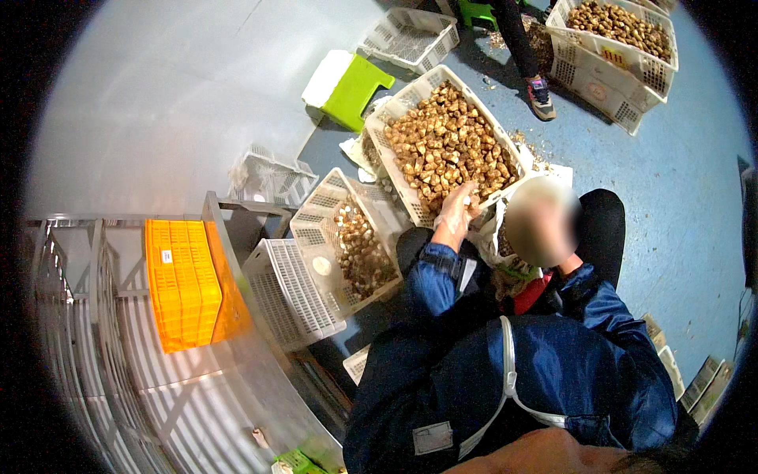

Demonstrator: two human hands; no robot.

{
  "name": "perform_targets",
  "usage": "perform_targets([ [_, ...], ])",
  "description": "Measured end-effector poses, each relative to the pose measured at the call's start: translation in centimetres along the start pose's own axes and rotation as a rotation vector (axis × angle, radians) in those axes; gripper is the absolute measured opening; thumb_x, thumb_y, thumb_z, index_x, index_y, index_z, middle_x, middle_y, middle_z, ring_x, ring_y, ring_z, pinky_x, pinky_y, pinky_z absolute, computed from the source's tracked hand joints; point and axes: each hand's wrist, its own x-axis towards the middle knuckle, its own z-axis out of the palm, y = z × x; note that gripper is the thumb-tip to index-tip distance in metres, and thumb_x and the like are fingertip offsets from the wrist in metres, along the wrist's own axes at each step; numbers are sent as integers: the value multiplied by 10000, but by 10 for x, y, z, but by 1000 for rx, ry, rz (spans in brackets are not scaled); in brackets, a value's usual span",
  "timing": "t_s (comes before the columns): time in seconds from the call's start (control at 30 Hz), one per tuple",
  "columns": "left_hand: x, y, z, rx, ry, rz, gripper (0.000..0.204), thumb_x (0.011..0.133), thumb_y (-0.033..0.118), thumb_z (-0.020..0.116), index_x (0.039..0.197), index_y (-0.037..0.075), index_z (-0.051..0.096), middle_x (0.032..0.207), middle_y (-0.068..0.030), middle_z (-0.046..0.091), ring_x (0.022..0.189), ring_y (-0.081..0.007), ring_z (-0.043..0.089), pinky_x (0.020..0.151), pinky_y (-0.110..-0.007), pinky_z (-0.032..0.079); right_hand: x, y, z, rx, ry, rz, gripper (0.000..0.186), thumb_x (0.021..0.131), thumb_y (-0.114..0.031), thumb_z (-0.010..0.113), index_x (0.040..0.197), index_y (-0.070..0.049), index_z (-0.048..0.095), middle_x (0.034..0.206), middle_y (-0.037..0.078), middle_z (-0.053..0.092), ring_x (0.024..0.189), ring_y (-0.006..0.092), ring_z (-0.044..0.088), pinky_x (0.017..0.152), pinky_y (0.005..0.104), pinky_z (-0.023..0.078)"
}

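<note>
We observe a co-worker's gloved hand resting on the near rim of a white crate, fingers loosely spread over the brown mushroom pieces heaped just beyond it; our own hands are out of view

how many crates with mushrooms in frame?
3: a big crate under the gloved left hand, a smaller crate to its left, a stacked crate top right. More may be hidden.
</note>
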Motion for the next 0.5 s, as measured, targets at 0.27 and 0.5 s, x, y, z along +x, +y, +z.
perform_targets([
  [0.27, 132, -46, -30, 1661, -51, 348, 258, 836, 229, 558, 1019, 145, 718, 1041, -121, 688, 982, -283, 646, 839, -370, 517, 1, -72, 0, 215, -73, 30, 335, 1034, -182, 387, 1347, -63, 396, 1231, 75, 488, 1145, 167, 473, 1001, 296, 406],
  [0.5, 148, -21, -45, 2148, -344, 305, 333, 929, 279, 504, 1195, 135, 642, 1187, -91, 649, 995, -254, 635, 820, -388, 506, 1, -125, 21, -157, -115, -164, 403, 1010, -193, 430, 1385, -55, 385, 1329, 104, 460, 1237, 216, 439, 1065, 342, 363],
])
